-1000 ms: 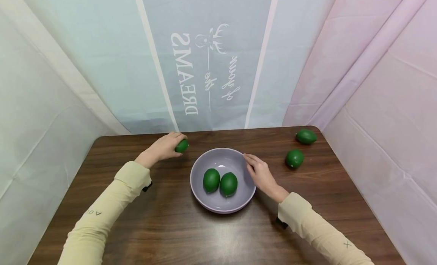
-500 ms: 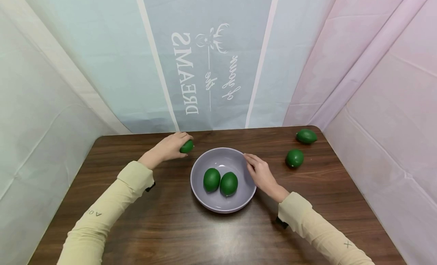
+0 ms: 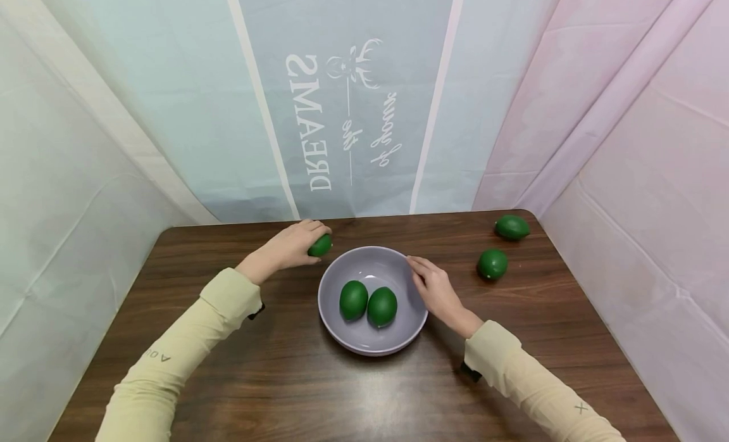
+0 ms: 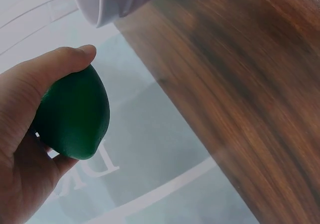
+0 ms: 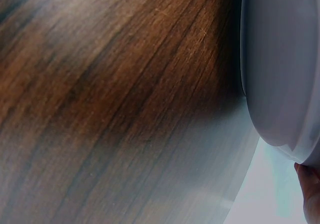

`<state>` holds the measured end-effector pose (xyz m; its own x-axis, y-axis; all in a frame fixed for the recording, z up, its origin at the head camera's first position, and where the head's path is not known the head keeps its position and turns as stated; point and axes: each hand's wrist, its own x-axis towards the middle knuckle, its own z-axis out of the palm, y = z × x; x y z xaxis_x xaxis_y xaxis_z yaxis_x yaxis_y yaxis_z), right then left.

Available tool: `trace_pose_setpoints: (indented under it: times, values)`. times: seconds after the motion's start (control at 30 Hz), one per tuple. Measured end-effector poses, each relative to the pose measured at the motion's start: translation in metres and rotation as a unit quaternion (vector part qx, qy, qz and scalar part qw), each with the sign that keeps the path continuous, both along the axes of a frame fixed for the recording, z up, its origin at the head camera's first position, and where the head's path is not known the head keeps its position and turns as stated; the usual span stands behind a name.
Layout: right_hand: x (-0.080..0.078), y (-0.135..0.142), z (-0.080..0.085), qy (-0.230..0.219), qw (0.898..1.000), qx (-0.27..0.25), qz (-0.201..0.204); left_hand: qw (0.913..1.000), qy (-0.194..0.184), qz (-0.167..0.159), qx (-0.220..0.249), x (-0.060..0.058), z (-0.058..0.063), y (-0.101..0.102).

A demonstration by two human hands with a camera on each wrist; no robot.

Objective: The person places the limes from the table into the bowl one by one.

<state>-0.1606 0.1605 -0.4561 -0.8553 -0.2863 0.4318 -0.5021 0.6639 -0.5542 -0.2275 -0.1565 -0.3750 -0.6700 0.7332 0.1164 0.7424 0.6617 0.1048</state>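
Note:
My left hand point(image 3: 296, 244) grips a green lime point(image 3: 321, 245) just beyond the upper left rim of a grey-purple bowl point(image 3: 333, 328). In the left wrist view, the thumb lies over the top of that lime point(image 4: 75, 114), with fingers behind it. My right hand point(image 3: 437, 291) holds the bowl's right rim. The right wrist view shows the bowl's outer wall point(image 5: 280, 69) and a fingertip touching the rim; the other fingers are out of sight there. Side by side inside the bowl lie a left lime point(image 3: 354, 300) and a right lime point(image 3: 382, 306).
Toward the table's back right corner lie a rounder-looking lime point(image 3: 492, 264) and, behind it, another lime point(image 3: 512, 227). The brown wooden table point(image 3: 273, 378) meets a printed cloth point(image 3: 364, 201) at its back edge, with pale cloth walls on both sides.
My left hand has moved to the right with the lime, closer to the bowl. The right hand, the bowl and the other limes have stayed in place.

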Motion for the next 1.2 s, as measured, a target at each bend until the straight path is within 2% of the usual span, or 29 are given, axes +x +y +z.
trace_pose_setpoints:
  times: [0.5,0.8,1.2]
  values:
    - [0.002,-0.001,0.000,-0.006,1.000,0.001,-0.001,0.9996,0.005,-0.027,-0.005,0.006,0.004,0.015]
    - [0.001,-0.001,0.000,-0.005,1.000,0.002,-0.003,0.9990,0.014,-0.042,0.010,0.007,0.004,0.023]
    - [0.000,-0.001,0.000,0.006,1.000,-0.001,0.000,0.9988,-0.002,-0.049,0.009,0.010,0.006,0.036]
